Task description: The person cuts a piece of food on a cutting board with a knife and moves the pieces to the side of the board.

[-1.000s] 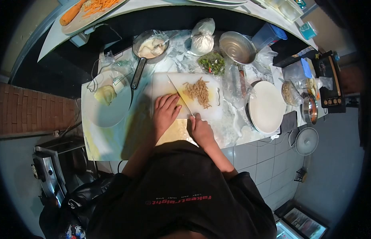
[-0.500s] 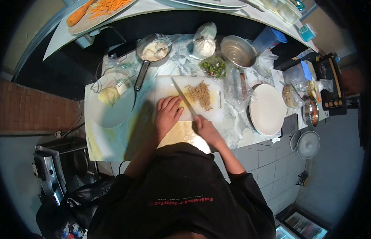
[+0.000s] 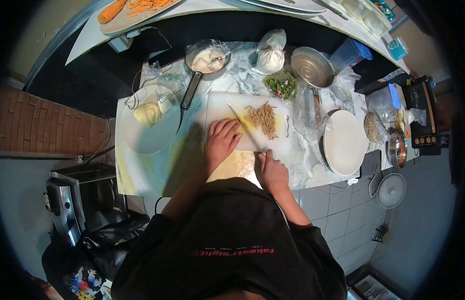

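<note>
My right hand (image 3: 273, 172) grips the handle of a knife (image 3: 247, 130) at the front edge of a white cutting board (image 3: 220, 104). The blade slants away to the left across the board. Just left of the blade, my left hand (image 3: 223, 142) presses down with fingers together and bent. Whatever lies under those fingertips is mostly hidden; a small yellowish edge shows beside the knife. Right of the blade sits a pile of thin light-brown strips (image 3: 264, 120). A yellowish wet stain spreads over the board around them.
Left of the board is a large plate (image 3: 152, 142) with a pale yellow chunk (image 3: 148, 115). Behind stand a saucepan (image 3: 209, 60), a tied bag of white powder (image 3: 271, 59), bagged greens (image 3: 281, 85) and a metal pan (image 3: 312, 67). A cream plate (image 3: 345, 142) is at right.
The knife and my right hand have drawn back slightly toward my body. My left hand keeps its place on the board. The whole view has shifted a little.
</note>
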Demonstrator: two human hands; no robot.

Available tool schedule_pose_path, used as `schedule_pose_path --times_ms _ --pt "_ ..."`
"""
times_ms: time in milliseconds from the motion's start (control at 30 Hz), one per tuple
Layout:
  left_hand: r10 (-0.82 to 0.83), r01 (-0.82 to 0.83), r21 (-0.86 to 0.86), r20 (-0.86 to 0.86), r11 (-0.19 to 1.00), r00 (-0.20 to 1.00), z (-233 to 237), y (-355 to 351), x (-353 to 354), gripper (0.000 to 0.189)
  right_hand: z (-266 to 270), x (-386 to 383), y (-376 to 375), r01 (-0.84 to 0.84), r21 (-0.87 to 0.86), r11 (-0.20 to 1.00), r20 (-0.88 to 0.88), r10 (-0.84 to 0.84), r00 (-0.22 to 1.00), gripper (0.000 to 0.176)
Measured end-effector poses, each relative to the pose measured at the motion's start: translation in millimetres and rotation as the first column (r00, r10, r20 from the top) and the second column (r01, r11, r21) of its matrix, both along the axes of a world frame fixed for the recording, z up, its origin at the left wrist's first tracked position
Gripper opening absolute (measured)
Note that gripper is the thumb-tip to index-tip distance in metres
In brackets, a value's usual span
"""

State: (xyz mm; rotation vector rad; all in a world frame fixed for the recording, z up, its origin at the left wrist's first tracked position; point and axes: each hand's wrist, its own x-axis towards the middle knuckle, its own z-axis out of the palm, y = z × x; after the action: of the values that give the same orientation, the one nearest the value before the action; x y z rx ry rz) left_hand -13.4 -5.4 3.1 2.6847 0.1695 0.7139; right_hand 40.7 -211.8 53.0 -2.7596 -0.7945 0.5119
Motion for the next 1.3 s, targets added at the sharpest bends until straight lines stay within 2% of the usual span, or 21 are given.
schedule_pose_path --times_ms 67,200,267,300,367,400,467,600,667,700,767,900,967,1067,1200,1300 --pt "0.005 -0.005 -0.033 -0.003 0.999 1.000 1.1 -1.4 -0.9 0.036 -1.7 0.8 -3.1 0.015 -0.013 1.000 0.067 -0.014 0.998 0.036" --pt "0.025 -0.025 -0.015 -0.017 1.000 1.000 8.5 -2.4 0.2 0.036 4.5 2.6 -10.5 0.031 0.020 0.999 0.082 -0.032 0.996 0.036" --pt "0.004 -0.004 -0.035 0.000 0.999 1.000 12.7 0.6 4.1 0.034 4.5 4.8 -15.7 0.080 0.134 0.988 -0.008 -0.080 0.997 0.037" --pt "0.004 -0.004 -0.036 -0.002 0.999 1.000 15.6 1.5 6.2 0.034 3.4 6.6 -18.3 0.080 0.132 0.988 -0.009 -0.079 0.997 0.037" --pt "0.042 -0.040 -0.131 0.008 0.991 0.999 21.8 2.4 11.5 0.035 1.1 10.7 -22.3 0.217 0.331 0.918 -0.248 -0.137 0.959 0.041" --pt "0.040 -0.039 -0.133 0.006 0.990 0.999 24.4 3.0 13.9 0.035 2.7 10.9 -22.5 0.219 0.328 0.919 -0.250 -0.139 0.958 0.041" --pt "0.074 -0.063 -0.144 0.066 0.988 0.995 27.7 4.1 18.0 0.032 8.9 11.0 -22.6 0.312 0.418 0.853 -0.374 -0.152 0.915 0.043" --pt "0.168 -0.159 -0.110 0.083 0.981 0.982 23.1 9.8 18.4 0.026 10.2 9.5 -21.4 0.302 0.356 0.884 -0.450 -0.121 0.885 0.046" --pt "0.200 -0.181 -0.158 0.113 0.971 0.973 23.8 13.9 15.2 0.026 2.6 4.3 -19.8 0.193 0.342 0.920 -0.377 -0.054 0.925 0.048" --pt "0.199 -0.181 -0.159 0.108 0.971 0.974 24.5 14.6 10.8 0.026 2.5 2.2 -18.6 0.195 0.339 0.920 -0.382 -0.055 0.923 0.048" --pt "0.162 -0.152 -0.160 0.051 0.975 0.986 27.1 17.3 1.7 0.026 2.9 2.3 -12.9 0.156 0.262 0.952 -0.391 -0.043 0.919 0.049" --pt "0.137 -0.133 -0.119 0.033 0.984 0.990 19.0 21.4 -10.8 0.026 -1.9 6.2 -14.2 0.171 0.239 0.956 -0.317 -0.090 0.944 0.046" --pt "0.083 -0.076 -0.157 0.041 0.985 0.996 14.2 22.3 -9.7 0.025 3.7 9.9 -16.7 0.239 0.225 0.945 -0.309 -0.164 0.937 0.043" --pt "-0.004 0.007 -0.146 0.017 0.989 1.000 12.6 22.9 -3.9 0.025 8.1 6.3 -25.2 0.221 0.253 0.942 -0.316 -0.136 0.939 0.041" --pt "0.008 -0.006 -0.160 0.013 0.987 1.000 10.4 18.9 3.4 0.024 0.5 -4.2 -34.8 0.172 0.290 0.941 -0.314 -0.077 0.946 0.041" --pt "0.035 -0.033 -0.169 0.007 0.985 0.999 9.3 17.7 4.8 0.024 -5.7 -6.8 -35.8 0.208 0.294 0.933 -0.307 -0.114 0.945 0.041"
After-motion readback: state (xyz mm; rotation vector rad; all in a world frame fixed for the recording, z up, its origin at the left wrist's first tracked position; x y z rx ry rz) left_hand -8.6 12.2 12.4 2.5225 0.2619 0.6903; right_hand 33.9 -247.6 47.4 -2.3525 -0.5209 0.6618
